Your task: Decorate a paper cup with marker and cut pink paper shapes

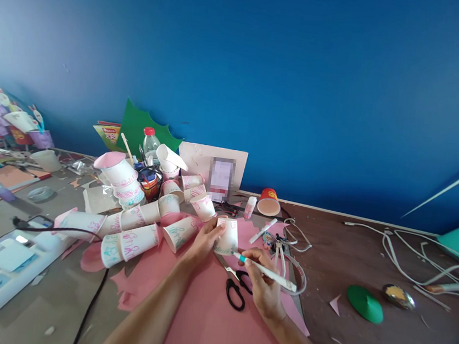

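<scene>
Paper cup point(227, 238) first: where is it?

"Near the middle of my view, above the pink paper point(204, 324). My left hand point(206, 241) grips it by its left side, thumb near the upper edge. Its side has pink marks near the top and green ones lower down."

"And your other hand?"

"My right hand point(266, 292) is closed around a white marker point(279, 277) with a teal collar. The tip points at the cup's lower right edge; I can't tell whether it touches."

"What lies close by?"

"Black-handled scissors point(235, 295) rest on the pink paper, between my forearms. Beyond my right hand there's a second marker point(263, 231), then a small bottle point(250, 207) standing near a red cup point(269, 204)."

"To your left?"

"Decorated cups point(138, 243), many on their sides and fitted end to end, drawn on in pink and green. A clear bottle point(150, 145) with a red cap stands behind them, and a white power strip point(14, 274) lies nearer me."

"To your right?"

"A green cone point(366, 304) on the dark tabletop point(318, 337), with white cables point(389, 257) looping farther back, near the blue wall point(305, 92)."
</scene>
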`<state>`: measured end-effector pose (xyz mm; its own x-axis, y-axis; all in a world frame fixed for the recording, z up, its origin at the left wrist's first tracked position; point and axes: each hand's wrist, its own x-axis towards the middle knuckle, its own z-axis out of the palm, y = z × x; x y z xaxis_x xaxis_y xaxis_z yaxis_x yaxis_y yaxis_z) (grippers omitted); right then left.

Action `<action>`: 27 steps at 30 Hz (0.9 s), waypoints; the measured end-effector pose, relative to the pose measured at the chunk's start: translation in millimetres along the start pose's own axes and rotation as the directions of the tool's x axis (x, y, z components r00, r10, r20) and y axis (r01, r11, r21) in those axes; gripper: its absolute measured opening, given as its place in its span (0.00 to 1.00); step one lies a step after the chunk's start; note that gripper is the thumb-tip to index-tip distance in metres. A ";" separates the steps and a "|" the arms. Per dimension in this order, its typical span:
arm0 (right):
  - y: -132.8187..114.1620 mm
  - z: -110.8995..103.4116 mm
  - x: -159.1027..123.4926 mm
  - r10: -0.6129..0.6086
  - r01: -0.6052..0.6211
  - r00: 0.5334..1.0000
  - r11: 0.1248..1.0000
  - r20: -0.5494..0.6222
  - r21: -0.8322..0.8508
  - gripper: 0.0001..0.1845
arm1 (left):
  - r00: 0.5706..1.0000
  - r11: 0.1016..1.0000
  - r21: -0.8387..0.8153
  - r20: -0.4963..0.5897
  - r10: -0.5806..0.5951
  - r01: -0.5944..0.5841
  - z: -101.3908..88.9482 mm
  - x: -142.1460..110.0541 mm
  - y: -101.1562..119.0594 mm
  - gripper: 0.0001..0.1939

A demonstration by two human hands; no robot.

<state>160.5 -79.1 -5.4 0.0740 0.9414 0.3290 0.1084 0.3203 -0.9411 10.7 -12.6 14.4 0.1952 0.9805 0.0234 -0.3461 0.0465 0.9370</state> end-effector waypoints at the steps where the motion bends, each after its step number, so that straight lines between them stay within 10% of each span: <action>1: 0.7 0.0 -0.3 0.004 -0.004 1.000 1.000 0.001 0.000 0.08 | 1.000 1.000 0.005 -0.003 -0.003 0.003 0.2 -0.2 0.3 0.17; 27: -4.4 -0.7 0.0 0.050 -0.050 0.999 0.998 -0.018 0.033 0.06 | 1.000 1.000 0.018 -0.025 -0.006 0.006 1.6 -1.3 0.6 0.17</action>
<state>160.7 -80.6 -1.2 0.0976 0.9542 0.2826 0.0713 0.2766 -0.9583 11.7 -14.2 15.5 0.1740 0.9847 0.0093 -0.3288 0.0492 0.9431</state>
